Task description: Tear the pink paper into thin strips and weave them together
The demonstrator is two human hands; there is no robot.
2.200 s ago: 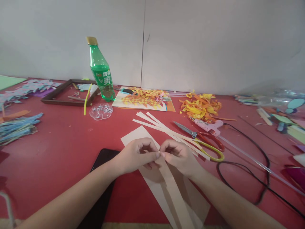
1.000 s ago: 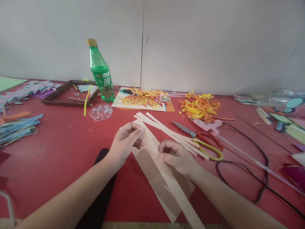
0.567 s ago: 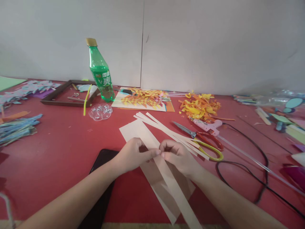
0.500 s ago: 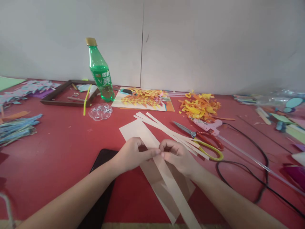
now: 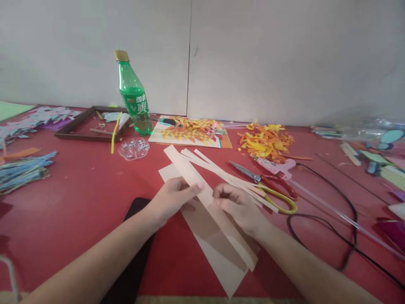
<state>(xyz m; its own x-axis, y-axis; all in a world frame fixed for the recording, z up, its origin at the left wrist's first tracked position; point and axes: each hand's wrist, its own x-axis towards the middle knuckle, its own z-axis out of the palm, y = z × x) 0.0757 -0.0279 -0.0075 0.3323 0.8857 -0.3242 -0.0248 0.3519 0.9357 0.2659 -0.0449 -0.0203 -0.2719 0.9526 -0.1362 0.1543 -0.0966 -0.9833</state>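
A long cream paper strip [image 5: 226, 226] slants between my hands, above a wider cream sheet [image 5: 205, 242] on the red table. My left hand [image 5: 174, 196] pinches the strip's left edge, thumb on top and fingers beneath. Curled fingers and thumb of my right hand [image 5: 238, 207] grip its right edge, a little nearer to me. Just behind my right hand, several narrow cream strips [image 5: 215, 169] lie fanned out. Scissors [image 5: 268, 185] with red and yellow handles rest against them on the right.
A green bottle [image 5: 136, 101] stands behind, beside a brown frame [image 5: 85, 137] and a clear bead tray [image 5: 133, 149]. Orange paper scraps [image 5: 265, 141] and a pink glue gun [image 5: 275, 166] with a black cord are at right. A black phone-like object [image 5: 128, 261] lies under my left forearm.
The strip has shifted up and away from me, its far end now beyond the sheet. My left hand has moved slightly left, apart from my right hand.
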